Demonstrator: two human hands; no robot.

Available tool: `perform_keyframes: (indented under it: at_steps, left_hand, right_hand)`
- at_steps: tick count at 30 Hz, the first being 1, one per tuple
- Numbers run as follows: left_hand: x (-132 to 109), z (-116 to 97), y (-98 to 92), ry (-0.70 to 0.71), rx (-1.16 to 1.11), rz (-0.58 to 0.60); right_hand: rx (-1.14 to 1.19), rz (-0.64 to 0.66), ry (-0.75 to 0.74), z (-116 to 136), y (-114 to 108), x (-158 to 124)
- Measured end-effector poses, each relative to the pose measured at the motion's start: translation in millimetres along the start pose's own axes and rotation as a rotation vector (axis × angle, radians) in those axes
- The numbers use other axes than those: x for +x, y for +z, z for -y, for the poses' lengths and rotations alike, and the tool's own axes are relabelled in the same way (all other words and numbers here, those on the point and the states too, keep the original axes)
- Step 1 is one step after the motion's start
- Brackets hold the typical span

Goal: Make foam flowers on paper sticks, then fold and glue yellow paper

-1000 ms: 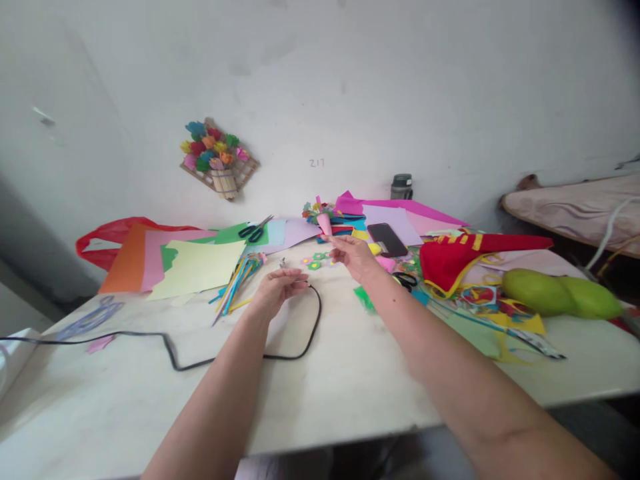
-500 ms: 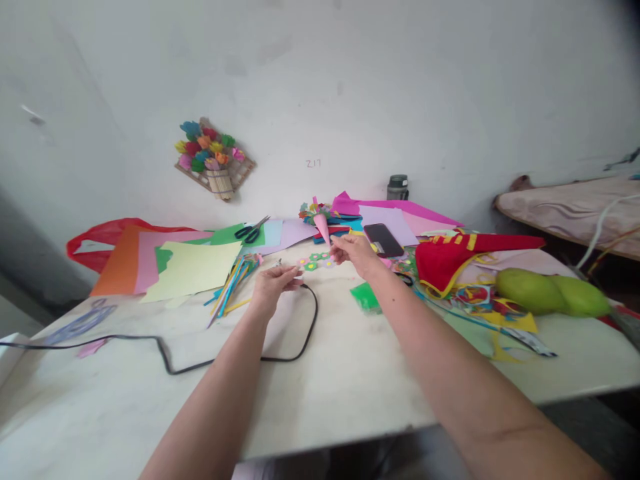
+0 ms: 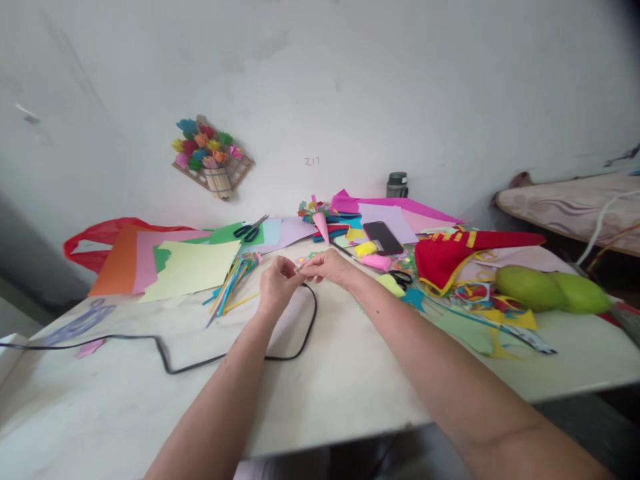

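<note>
My left hand (image 3: 276, 285) and my right hand (image 3: 327, 268) meet over the middle of the table, fingertips pinched together. Between them is a small light-coloured piece, too small to name. Just behind the fingers, a few paper flowers (image 3: 313, 255) in green and pink lie partly hidden by my right hand. A black cable (image 3: 315, 313) curves along the table, its end disappearing below my fingers. Left of my left hand lies a bundle of coloured sticks (image 3: 233, 283). Beyond the hands, a pink paper cone (image 3: 321, 227) is topped with colourful flowers.
Coloured paper sheets (image 3: 195, 267) and scissors (image 3: 251, 230) lie at the left back. To the right are a phone (image 3: 383, 238), yellow and pink packets (image 3: 376, 262), another pair of scissors (image 3: 401, 279), red cloth (image 3: 450, 260), paper scraps and green fruit (image 3: 545, 289). A bottle (image 3: 397, 185) stands behind.
My right hand has moved left and toward me until its fingertips meet those of my left hand. The flowers are now mostly covered, and the green packet is out of sight near my right forearm.
</note>
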State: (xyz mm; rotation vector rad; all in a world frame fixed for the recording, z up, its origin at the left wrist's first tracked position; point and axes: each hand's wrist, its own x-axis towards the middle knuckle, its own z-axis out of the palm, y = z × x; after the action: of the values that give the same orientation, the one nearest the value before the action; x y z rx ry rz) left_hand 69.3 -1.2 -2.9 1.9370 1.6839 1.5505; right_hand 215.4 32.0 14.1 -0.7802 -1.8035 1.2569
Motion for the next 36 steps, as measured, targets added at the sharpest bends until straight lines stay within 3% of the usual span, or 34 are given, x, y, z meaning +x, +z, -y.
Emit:
perform_keyframes:
  at_steps: [7,12,18,23,27,31,36]
  left_hand:
    - [0,-3,-3.2,0.045,0.028,-0.106]
    - [7,10,-7.5,-0.104,-0.048,-0.179]
    - [11,19,-9.6,-0.28,-0.23,-0.171]
    - [16,25,-15.8,-0.312,-0.347,-0.203]
    - [19,33,-21.1,-0.326,-0.353,-0.22]
    - [21,38,-27.1,-0.333,-0.178,-0.217]
    - [22,42,-34.9,-0.311,0.281,-0.176]
  right_hand:
    - [0.115,-0.273,0.067,-6,-5,5]
    - [0.043,-0.505,0.045,-1,-23,5]
    - [0.125,-0.499,-0.016,2,-36,5]
    - [0.153,-0.549,-0.016,5,-40,4]
    - [0.114,-0.513,-0.053,7,-42,2]
    - [0.11,-0.468,0.007,5,-44,4]
    - [-0.027,-0.522,0.073,2,-52,8]
